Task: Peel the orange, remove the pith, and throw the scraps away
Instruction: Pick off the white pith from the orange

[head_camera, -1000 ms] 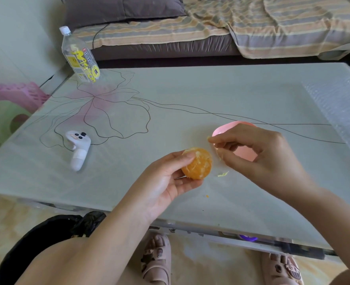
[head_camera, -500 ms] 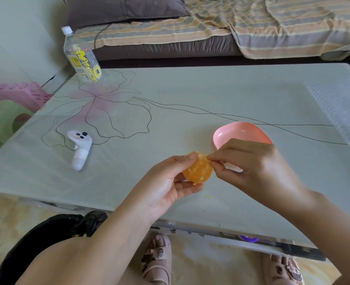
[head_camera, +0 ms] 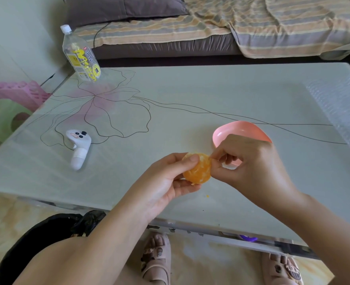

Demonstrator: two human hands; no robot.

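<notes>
A peeled orange (head_camera: 197, 171) with white pith streaks is held above the glass table near its front edge. My left hand (head_camera: 165, 184) grips it from the left, thumb on top and fingers underneath. My right hand (head_camera: 250, 167) is at the orange's upper right edge, thumb and forefinger pinching a bit of pith there. A pink bowl (head_camera: 242, 130) stands just behind my right hand, partly hidden by it. A black bin bag (head_camera: 52, 229) sits on the floor at the lower left.
A white controller (head_camera: 78, 148) lies on the table's left side and a plastic bottle (head_camera: 80, 56) stands at the far left corner. Small orange crumbs (head_camera: 207, 196) lie below the orange. A sofa with a striped blanket (head_camera: 252, 23) runs behind the table.
My right hand came back from in front of the bowl to the orange and now pinches at its upper right edge. My left hand kept holding the orange.
</notes>
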